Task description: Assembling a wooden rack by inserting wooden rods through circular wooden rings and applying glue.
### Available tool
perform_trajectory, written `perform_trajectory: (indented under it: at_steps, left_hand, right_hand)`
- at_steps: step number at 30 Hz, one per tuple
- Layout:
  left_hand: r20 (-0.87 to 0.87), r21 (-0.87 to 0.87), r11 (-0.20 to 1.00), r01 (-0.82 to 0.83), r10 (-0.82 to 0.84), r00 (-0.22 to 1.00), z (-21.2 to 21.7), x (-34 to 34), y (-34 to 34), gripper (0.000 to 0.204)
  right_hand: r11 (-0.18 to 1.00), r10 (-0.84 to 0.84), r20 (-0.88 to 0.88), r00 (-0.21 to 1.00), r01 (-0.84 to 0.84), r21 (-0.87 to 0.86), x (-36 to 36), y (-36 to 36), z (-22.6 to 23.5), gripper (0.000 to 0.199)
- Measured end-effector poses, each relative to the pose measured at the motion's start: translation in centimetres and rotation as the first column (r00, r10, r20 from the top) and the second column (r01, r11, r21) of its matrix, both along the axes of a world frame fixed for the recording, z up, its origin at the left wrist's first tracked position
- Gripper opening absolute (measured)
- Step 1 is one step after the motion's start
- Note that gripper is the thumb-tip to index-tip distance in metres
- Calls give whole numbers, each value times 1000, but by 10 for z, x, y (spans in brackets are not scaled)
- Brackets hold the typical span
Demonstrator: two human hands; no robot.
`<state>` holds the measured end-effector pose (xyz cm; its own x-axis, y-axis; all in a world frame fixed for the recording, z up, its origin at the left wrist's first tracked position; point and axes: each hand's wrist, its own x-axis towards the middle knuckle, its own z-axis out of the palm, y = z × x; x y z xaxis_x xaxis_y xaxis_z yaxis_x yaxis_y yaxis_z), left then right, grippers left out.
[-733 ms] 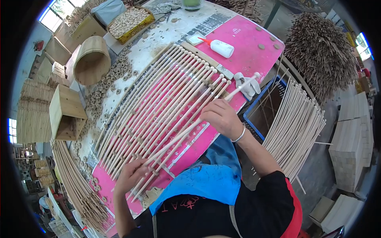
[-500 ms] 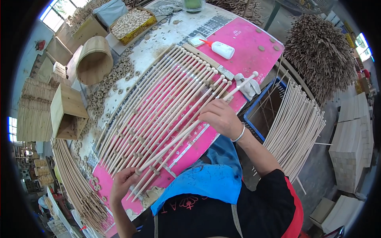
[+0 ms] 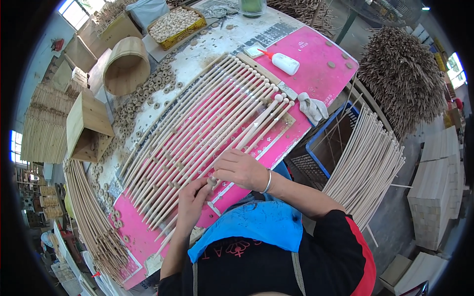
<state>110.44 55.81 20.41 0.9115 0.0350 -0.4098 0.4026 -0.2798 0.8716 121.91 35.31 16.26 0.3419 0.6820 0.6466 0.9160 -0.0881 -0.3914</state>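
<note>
My right hand (image 3: 240,169) is closed around a pale wooden stick (image 3: 254,126) that has a round ball at its far end. Close by, my left hand (image 3: 191,201) pinches a small wooden ring (image 3: 212,181) at the near part of that stick; whether the stick passes fully through the ring is hidden by my fingers. Beyond both hands lies a slanted row of similar ball-ended sticks (image 3: 197,123), many with rings partway down, on a pink sheet (image 3: 321,69).
Loose rings (image 3: 148,93) are scattered beside an open wooden bucket (image 3: 127,66) and a wooden box (image 3: 89,128). A yellow crate (image 3: 185,37) holds wooden balls. On the pink sheet lies a white glue bottle (image 3: 285,64). A blue basket (image 3: 311,148) and bundled sticks (image 3: 368,163) stand at the right.
My hands have come together: the left moved right and slightly up, the right slid down and left along the stick. The stick's ball end has shifted left, over the row.
</note>
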Motion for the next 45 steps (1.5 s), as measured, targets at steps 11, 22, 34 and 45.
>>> perform_trajectory:
  at_steps: [11,22,34,45]
  left_hand:
    - [310,151,987,-55,5,951,-19,-14,-18,70]
    - [286,186,981,-58,2,958,-9,-36,-5,38]
    - [222,58,996,-70,56,974,-16,-45,15,33]
    - [260,197,977,-77,24,965,-22,-37,16,33]
  right_hand:
    - [958,253,-966,-56,152,242,-45,2,-27,36]
    - [829,343,-936,79,444,341,-9,-30,-27,30]
    - [814,427,-902,70,404,417,5,-48,-8,41]
    - [834,350,-937,20,449,321,6,-54,-22,39]
